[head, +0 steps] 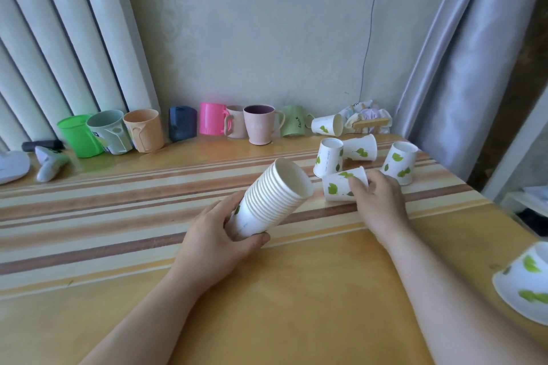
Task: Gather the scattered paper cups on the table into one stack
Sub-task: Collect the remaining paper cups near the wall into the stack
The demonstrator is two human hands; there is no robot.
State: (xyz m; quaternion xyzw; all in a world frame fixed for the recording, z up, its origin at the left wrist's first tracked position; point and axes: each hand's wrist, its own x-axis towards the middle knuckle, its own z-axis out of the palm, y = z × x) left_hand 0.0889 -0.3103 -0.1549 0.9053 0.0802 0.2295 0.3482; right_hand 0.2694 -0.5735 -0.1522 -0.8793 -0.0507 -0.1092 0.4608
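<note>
Left hand (pixel 215 238) grips cup stack (pixel 271 201); right hand (pixel 378 204) grasps toppled cup (pixel 341 187)

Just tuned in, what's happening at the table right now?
A person is collecting paper cups. The left hand holds a nested stack of cups tilted, mouth toward the right. The right hand grips a cup lying on its side on the striped table. Four loose cups remain just beyond it, two upside down and two on their sides, and another cup sits at the near right edge. A row of plastic mugs lines the wall.
</note>
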